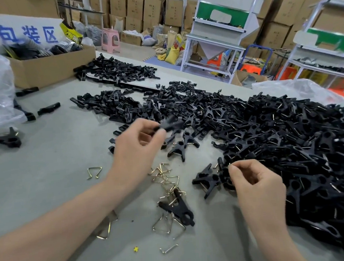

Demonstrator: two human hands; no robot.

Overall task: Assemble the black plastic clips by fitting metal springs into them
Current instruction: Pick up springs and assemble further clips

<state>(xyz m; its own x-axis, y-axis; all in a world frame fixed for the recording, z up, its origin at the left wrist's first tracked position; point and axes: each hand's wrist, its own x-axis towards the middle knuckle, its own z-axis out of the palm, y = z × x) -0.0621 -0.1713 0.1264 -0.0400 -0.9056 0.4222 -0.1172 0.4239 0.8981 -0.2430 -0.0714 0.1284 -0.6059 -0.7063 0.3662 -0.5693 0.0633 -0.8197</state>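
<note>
matt black plastic clips, shiny metal springs, smooth grey table

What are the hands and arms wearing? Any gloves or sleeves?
No gloves. The left hand and right hand are bare, with no rings that I can see. The left forearm and right forearm are bare too: no sleeves, watch or bracelet show up to the picture's edge.

Left hand bare, left forearm bare and unsleeved to the frame edge, right hand bare, right forearm likewise unsleeved, left fingers motion-blurred
</note>
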